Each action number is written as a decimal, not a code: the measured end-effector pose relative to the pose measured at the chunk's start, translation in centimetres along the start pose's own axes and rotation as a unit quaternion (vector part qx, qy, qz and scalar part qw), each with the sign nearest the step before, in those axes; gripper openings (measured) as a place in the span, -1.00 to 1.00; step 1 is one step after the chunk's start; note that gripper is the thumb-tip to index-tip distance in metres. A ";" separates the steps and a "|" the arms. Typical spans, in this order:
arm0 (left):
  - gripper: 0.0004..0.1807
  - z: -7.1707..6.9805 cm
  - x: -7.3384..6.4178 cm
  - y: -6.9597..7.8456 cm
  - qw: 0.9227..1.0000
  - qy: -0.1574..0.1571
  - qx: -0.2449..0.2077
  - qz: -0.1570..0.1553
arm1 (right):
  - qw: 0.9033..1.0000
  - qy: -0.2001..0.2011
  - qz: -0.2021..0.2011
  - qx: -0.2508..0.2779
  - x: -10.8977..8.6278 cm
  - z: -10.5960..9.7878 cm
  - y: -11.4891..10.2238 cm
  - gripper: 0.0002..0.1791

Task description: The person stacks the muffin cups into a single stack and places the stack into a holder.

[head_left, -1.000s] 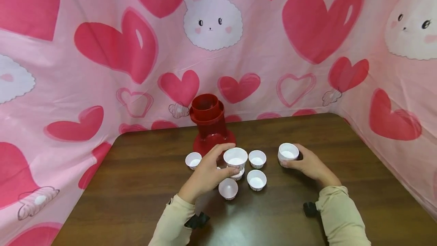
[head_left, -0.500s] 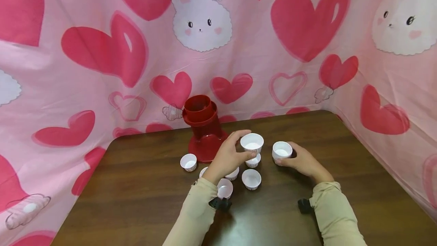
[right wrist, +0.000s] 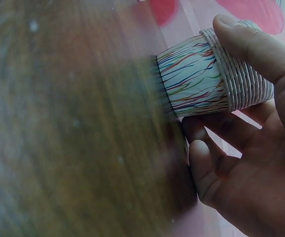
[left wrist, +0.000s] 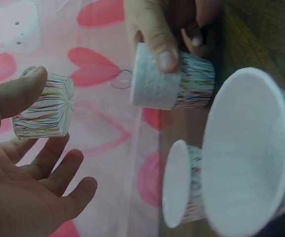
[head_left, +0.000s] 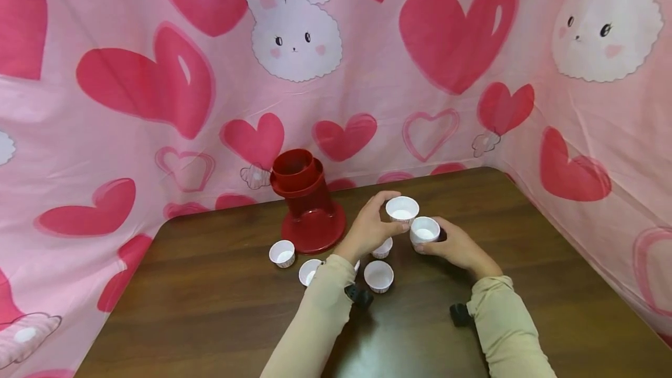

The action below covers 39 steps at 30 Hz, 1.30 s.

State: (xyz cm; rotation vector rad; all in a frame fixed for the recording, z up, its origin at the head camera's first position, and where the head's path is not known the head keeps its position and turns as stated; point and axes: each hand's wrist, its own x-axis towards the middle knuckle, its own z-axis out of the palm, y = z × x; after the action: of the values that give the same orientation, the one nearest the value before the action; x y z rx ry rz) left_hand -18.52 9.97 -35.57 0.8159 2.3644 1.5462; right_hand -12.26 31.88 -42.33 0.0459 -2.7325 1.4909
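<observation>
Left hand (head_left: 370, 231): thumb on one side, fingers on the other, pinching a single small white paper cup (head_left: 402, 210) with multicoloured streaks around its outside. The cup is held mouth up above the table, just beyond and to the left of the stack in the other hand; the left wrist view shows a gap between the two.

Right hand (head_left: 455, 245): thumb and fingers clamped round an upright stack of nested white paper cups (head_left: 424, 231), whose closely packed rims show as ridges in the right wrist view. Whether the base of this stack touches the wood is hard to judge from here.

Brown wood-grain table (head_left: 210, 290): further white cups stand mouth up on it, one well out to the left (head_left: 282, 254), another (head_left: 308, 270) partly covered by the left forearm, and two more near the left hand, the farther (head_left: 382, 248) and the nearer (head_left: 378, 276). Behind them rises a glossy red cylinder on a broad round base (head_left: 310, 209).

Both arms wear beige sleeves (head_left: 506, 319). A pink cloth backdrop (head_left: 367, 92) printed with red hearts and white rabbits hangs behind the table.
</observation>
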 end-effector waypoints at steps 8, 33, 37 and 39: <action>-0.34 2.0 1.2 -1.1 0.999 -0.040 -0.008 -0.006 | 1.000 0.004 -0.007 0.007 0.1 0.0 0.3 -0.29; -0.30 4.2 2.5 -1.5 0.995 -0.097 -0.023 -0.030 | 1.000 -0.002 0.006 0.024 -0.2 0.0 -0.3 -0.19; -0.26 4.1 2.6 -1.6 0.994 -0.103 -0.009 -0.041 | 1.000 -0.003 0.010 0.019 -0.1 0.0 -0.3 -0.20; -0.20 3.9 2.5 -1.6 0.992 -0.112 0.006 -0.051 | 1.000 -0.005 0.011 0.013 -0.1 0.0 -0.3 -0.21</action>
State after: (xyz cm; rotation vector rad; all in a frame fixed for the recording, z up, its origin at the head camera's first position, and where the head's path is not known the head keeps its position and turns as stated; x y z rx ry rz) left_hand -19.37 13.94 -38.37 0.8106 2.2182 1.3276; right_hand -12.13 31.77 -42.08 0.0233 -2.7310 1.5369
